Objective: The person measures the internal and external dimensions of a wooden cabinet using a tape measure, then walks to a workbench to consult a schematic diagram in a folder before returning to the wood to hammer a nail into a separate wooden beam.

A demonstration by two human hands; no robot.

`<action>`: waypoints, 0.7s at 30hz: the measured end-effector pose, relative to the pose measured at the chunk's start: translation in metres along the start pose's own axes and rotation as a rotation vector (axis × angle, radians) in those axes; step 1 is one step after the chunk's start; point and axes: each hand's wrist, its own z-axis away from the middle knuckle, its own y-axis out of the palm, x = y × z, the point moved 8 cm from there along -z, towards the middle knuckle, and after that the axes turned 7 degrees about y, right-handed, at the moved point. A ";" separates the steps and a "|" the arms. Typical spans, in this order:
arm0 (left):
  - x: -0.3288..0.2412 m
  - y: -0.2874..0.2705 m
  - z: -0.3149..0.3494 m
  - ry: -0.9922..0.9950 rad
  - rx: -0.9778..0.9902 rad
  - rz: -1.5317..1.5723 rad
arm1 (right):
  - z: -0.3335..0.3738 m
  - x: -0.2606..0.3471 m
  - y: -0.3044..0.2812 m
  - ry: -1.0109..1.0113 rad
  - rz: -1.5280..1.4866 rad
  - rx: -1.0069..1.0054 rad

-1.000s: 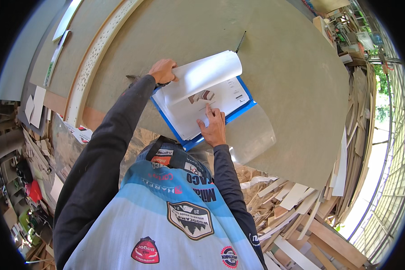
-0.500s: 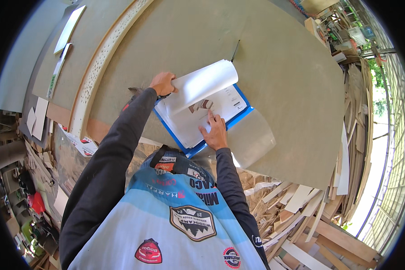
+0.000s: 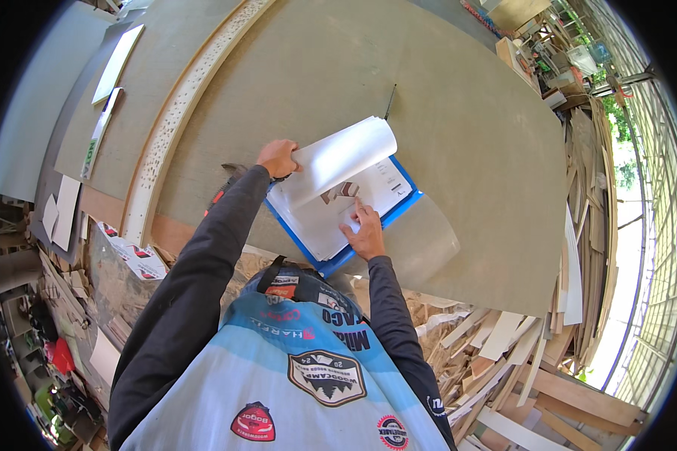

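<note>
lying beyond blue folder: dark rod

The person wears a pale-blue shirt with printed badges, black sleeves and a dark left wristband.

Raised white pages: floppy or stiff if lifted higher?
Probably floppy: the white pages bend in a curve beyond the left fingers. Likely light, as they look thin. Might drop onto the blue folder if released, since they arch over it.
</note>
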 end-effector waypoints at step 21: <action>0.009 0.006 -0.005 0.001 0.054 0.017 | 0.014 0.027 0.000 0.027 0.167 0.014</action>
